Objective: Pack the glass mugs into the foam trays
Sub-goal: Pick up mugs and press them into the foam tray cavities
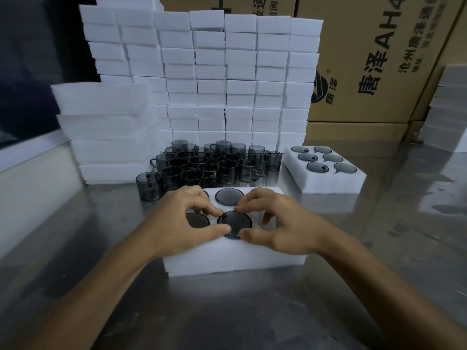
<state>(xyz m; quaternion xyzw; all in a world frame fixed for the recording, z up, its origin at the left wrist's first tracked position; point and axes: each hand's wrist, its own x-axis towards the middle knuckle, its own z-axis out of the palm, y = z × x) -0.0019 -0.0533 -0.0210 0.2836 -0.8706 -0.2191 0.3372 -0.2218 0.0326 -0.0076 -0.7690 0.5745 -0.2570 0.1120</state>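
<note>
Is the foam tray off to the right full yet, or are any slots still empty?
Full. The foam tray on the right shows six round slots, and a dark glass mug sits in each one; no bare white hole is visible.

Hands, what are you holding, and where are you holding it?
Both hands, left hand and right hand, pinch one glass mug by its rim, seated in the foam tray.

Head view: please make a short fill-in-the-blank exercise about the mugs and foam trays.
1. Both hands, left hand and right hand, hold one mug in the near ___ tray.
2. The far tray has ___ round slots.
3. The loose mugs stand ___ the near tray.

Missing words: foam; six; behind
</note>
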